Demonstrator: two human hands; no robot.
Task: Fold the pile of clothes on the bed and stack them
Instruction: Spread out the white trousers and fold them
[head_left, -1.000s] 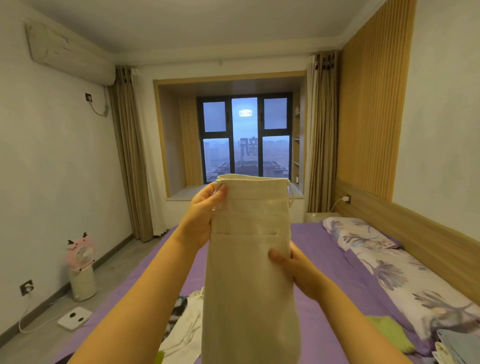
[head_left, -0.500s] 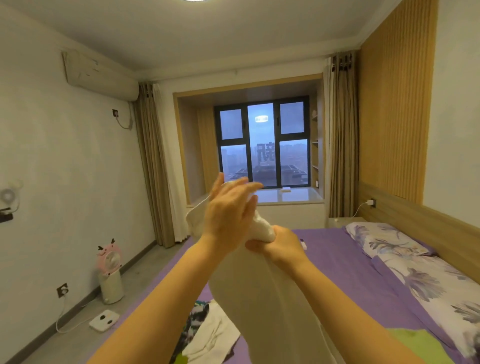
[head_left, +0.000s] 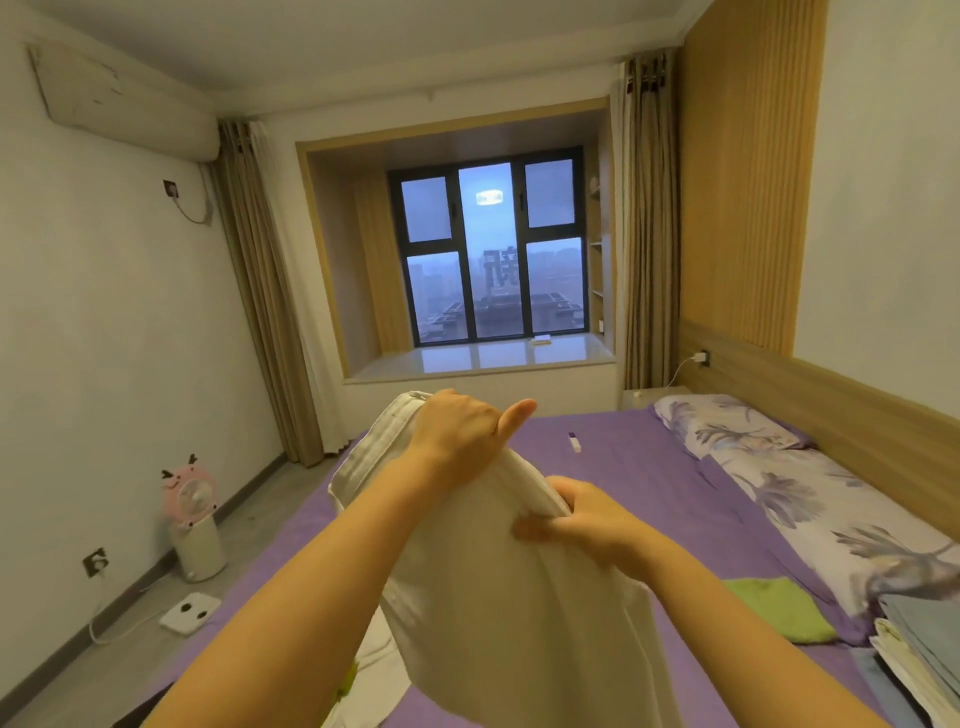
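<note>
Now left hand (head_left: 457, 431) grips cream garment (head_left: 498, 597) waistband.

Left hand (head_left: 460, 431) and right hand (head_left: 587, 519) gripping cream garment (head_left: 498, 613) (held aloft), purple bed (head_left: 639, 467)

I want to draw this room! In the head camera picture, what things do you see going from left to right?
Pink fan → white scale on the floor → cream garment held in both hands → green cloth → folded stack at the right edge.
</note>
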